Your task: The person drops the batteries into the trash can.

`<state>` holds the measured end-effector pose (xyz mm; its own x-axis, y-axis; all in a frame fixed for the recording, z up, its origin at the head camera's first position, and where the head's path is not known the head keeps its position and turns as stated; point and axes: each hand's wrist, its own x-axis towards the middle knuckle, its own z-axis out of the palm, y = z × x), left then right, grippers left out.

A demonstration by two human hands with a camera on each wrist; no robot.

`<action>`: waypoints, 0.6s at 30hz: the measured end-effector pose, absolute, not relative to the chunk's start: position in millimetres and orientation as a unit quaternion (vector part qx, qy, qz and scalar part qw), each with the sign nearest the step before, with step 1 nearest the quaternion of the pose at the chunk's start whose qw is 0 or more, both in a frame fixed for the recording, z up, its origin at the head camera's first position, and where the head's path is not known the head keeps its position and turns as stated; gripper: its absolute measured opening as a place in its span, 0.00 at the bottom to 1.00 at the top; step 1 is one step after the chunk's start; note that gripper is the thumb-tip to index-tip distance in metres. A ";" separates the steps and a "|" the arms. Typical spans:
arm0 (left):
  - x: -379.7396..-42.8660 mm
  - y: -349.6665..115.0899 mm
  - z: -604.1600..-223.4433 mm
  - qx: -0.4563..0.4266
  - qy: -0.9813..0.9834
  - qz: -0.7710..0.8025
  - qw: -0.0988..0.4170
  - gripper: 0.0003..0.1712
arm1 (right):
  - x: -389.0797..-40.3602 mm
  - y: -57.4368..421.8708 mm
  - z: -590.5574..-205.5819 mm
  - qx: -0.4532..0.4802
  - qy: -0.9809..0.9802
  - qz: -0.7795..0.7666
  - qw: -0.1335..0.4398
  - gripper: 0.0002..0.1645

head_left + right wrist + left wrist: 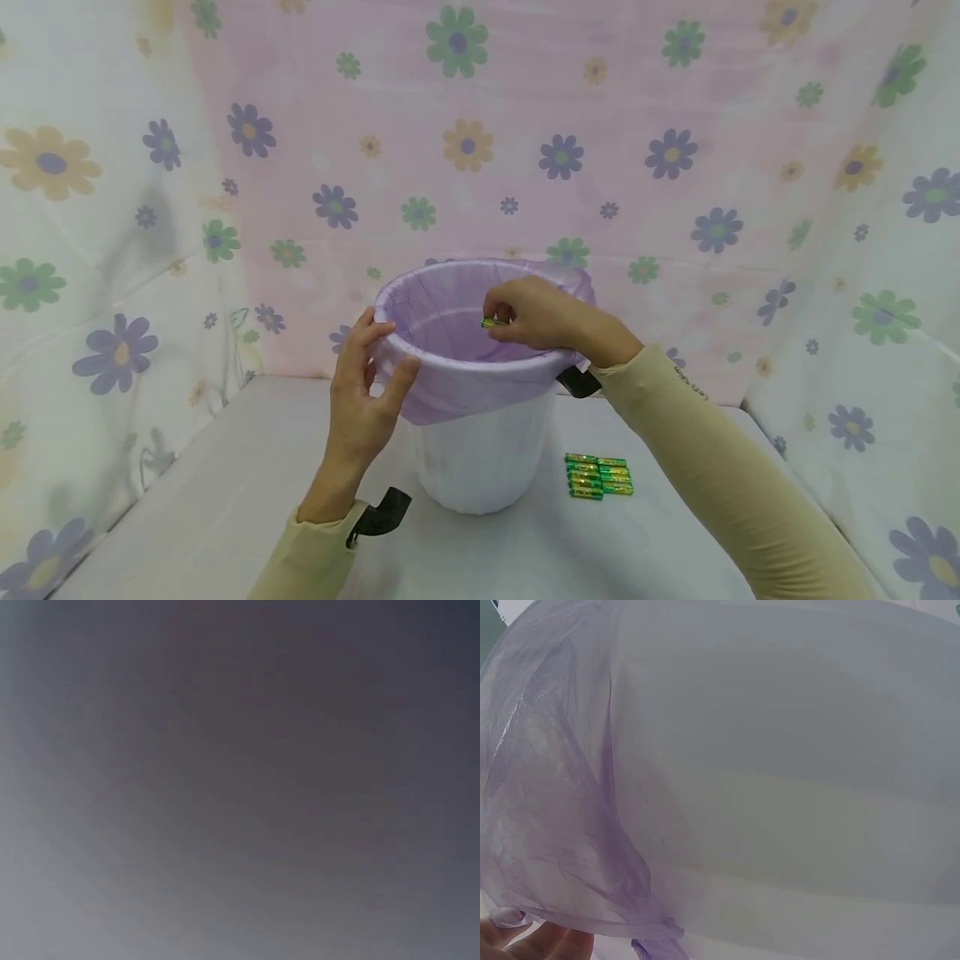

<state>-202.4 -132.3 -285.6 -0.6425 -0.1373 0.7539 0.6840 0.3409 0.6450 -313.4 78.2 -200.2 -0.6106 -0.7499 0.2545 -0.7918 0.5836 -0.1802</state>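
A white trash can [480,458] stands upright, lined with a purple trash bag [457,387] folded over its rim. My left hand [363,400] holds the near left side of the lined rim, fingers over the edge and thumb against the outside. Above the opening, my right hand [536,312] pinches a small green and gold battery [491,322]. In the left wrist view, the can's wall [780,787] and the bag [555,795] fill the picture, with some fingers [544,945] at the lower left. The right wrist view is dark and blurred. The can's bottom inside is hidden.
Several more green and gold batteries [598,477] lie in two columns on the white tabletop [262,475], right of the can. Flower-printed cloth [465,208] hangs behind and on both sides.
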 end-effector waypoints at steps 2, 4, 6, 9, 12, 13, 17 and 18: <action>-202.5 -132.4 -285.5 -0.189 -0.726 -0.542 0.379 0.24 | -313.9 78.2 -200.1 0.434 -0.887 0.140 0.074 0.04; -202.6 -132.5 -285.5 -0.190 -0.726 -0.541 0.380 0.24 | -314.0 78.4 -200.0 0.434 -0.886 0.144 0.072 0.05; -202.7 -132.6 -285.6 -0.190 -0.726 -0.540 0.380 0.24 | -314.1 78.7 -199.9 0.433 -0.886 0.150 0.069 0.06; -202.7 -132.7 -285.8 -0.189 -0.727 -0.539 0.380 0.24 | -314.2 78.7 -200.0 0.430 -0.887 0.151 0.070 0.08; -202.4 -132.9 -285.6 -0.188 -0.729 -0.537 0.380 0.24 | -315.1 78.3 -200.6 0.426 -0.890 0.143 0.075 0.09; -202.3 -132.8 -285.7 -0.188 -0.729 -0.538 0.379 0.24 | -315.4 78.2 -200.9 0.425 -0.891 0.140 0.077 0.09; -202.3 -132.6 -285.5 -0.190 -0.727 -0.539 0.381 0.24 | -316.2 78.8 -201.6 0.424 -0.891 0.142 0.079 0.09; -202.2 -132.5 -285.4 -0.190 -0.726 -0.540 0.381 0.24 | -315.7 79.3 -201.5 0.423 -0.891 0.146 0.079 0.09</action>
